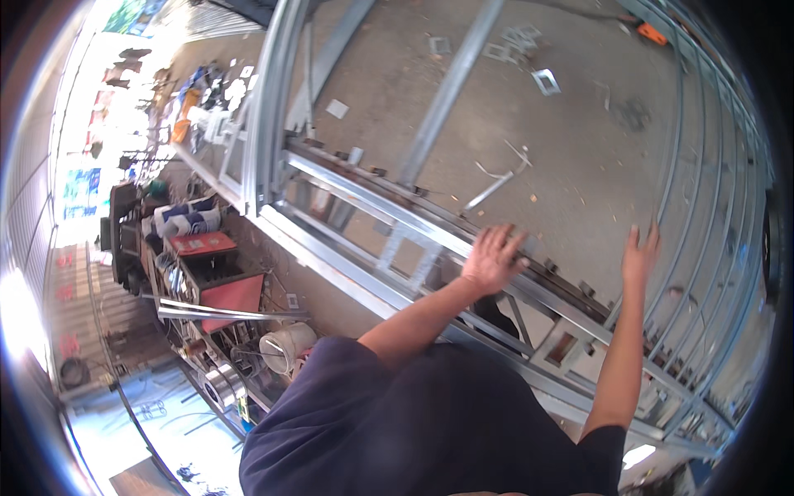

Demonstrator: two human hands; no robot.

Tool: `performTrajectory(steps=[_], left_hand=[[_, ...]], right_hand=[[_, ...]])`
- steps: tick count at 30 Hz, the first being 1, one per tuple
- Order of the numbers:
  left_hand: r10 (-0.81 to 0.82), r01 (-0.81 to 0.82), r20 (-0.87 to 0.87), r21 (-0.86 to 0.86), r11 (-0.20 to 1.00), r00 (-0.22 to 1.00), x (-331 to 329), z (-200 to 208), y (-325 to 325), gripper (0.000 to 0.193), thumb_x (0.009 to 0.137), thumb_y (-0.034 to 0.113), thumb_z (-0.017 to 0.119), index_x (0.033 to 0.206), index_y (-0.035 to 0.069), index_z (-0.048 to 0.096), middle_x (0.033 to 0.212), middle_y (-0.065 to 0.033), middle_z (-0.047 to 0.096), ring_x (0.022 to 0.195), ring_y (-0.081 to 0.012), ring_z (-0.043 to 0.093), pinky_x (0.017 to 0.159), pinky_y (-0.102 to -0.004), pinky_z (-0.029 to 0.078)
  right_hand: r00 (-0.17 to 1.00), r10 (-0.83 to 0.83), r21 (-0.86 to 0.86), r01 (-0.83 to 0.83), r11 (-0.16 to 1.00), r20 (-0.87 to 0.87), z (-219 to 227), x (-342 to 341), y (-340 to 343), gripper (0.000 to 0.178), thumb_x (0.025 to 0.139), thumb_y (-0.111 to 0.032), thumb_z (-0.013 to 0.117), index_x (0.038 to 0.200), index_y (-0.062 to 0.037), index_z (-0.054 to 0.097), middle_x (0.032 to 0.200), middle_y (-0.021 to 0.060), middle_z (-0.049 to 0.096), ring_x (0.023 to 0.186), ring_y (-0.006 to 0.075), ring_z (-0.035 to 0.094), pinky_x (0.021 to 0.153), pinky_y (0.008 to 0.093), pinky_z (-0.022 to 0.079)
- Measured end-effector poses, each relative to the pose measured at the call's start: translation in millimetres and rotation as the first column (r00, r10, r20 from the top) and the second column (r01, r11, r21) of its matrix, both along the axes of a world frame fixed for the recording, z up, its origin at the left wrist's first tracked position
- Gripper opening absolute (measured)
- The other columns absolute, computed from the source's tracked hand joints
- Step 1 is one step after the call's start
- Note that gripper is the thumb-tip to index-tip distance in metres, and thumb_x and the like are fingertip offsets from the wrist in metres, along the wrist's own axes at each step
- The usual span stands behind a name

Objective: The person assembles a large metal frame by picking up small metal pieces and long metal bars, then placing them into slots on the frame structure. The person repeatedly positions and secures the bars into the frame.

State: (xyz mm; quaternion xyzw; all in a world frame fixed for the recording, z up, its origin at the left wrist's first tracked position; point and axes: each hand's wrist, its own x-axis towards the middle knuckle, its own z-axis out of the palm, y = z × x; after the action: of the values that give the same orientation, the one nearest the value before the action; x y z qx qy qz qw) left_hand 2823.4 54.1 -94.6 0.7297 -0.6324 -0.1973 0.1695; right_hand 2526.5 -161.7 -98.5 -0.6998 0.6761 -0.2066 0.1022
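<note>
My left hand (496, 258) lies over a long galvanized metal rail (380, 204), its fingers spread and nothing in its grasp. Farther right, my right hand (641, 250) reaches forward with fingers stretched out, near a row of thin parallel metal bars (678, 157). Whether it touches one of them I cannot tell. The rail runs slantwise in front of my body, with a darker strip (434, 208) bearing small blocks along its far side. Just left of my left hand, a flat rectangular metal frame piece (405, 258) sits below the rail.
An upright metal post (269, 116) rises at the rail's left end. Metal plates (546, 81), a bent strip (496, 186) and an orange object (652, 33) lie on the concrete floor beyond. Left stand a red-topped cabinet (203, 244), a white bucket (285, 345) and a wire spool (223, 384).
</note>
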Motion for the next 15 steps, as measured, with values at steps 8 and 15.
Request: performTrajectory(steps=[8, 15], left_hand=[[0.497, -0.462, -0.009, -0.381, 0.801, 0.868, 250.1, 48.1, 67.1, 0.054, 0.076, 0.013, 0.084, 0.127, 0.010, 0.067, 0.128, -0.0135, 0.067, 0.122, -0.0357, 0.062, 0.105, -0.0481, 0.049], [0.774, -0.833, 0.372, -0.004, 0.554, 0.513, 526.3, 54.0, 175.5, 0.104, 0.079, 0.037, 0.085, 0.161, 0.008, 0.029, 0.151, -0.0224, 0.045, 0.141, -0.0414, 0.044, 0.119, -0.0515, 0.036]], right_hand=[[0.963, 0.025, 0.173, -0.074, 0.982, 0.268, 51.5, 126.1, 227.5, 0.046, 0.105, -0.023, 0.061, 0.145, -0.0019, 0.054, 0.144, 0.0220, 0.056, 0.130, 0.0364, 0.057, 0.109, 0.0451, 0.046], [0.849, -0.026, 0.317, -0.168, 0.934, 0.528, 42.8, 293.9, 330.8, 0.042, 0.103, -0.015, 0.062, 0.143, -0.0023, 0.057, 0.132, 0.0172, 0.065, 0.120, 0.0268, 0.064, 0.102, 0.0393, 0.050]])
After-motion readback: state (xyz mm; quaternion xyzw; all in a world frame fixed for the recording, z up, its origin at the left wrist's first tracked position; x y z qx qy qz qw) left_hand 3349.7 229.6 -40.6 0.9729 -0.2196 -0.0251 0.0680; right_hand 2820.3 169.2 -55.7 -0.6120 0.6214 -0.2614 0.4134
